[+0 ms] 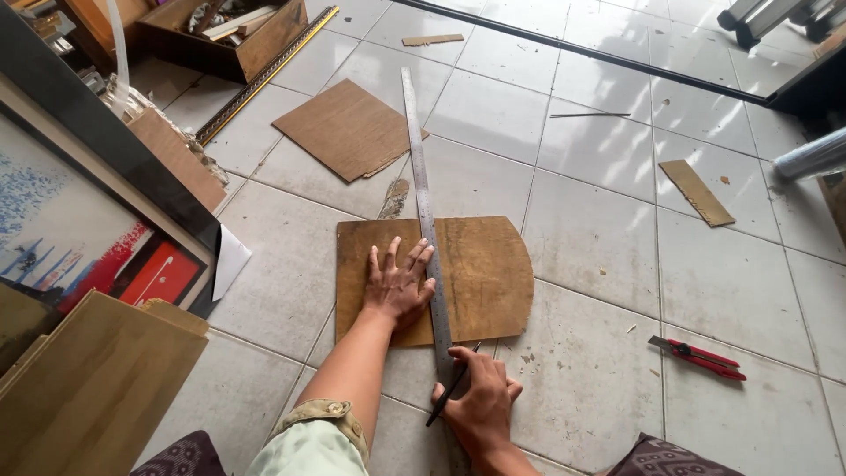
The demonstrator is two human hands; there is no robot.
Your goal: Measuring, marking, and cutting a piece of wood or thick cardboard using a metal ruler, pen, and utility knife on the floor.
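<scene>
On a tiled floor [599, 229], we see the left hand [398, 284] spread open, palm down, pinning a long steel ruler [426, 220] across a brown board with one rounded edge [485, 273]. The right hand [480, 401] is closed around a dark pencil [451, 388], its tip just beside the ruler's near end at the board's front edge. A red utility knife [698, 357] lies well apart to the right.
</scene>
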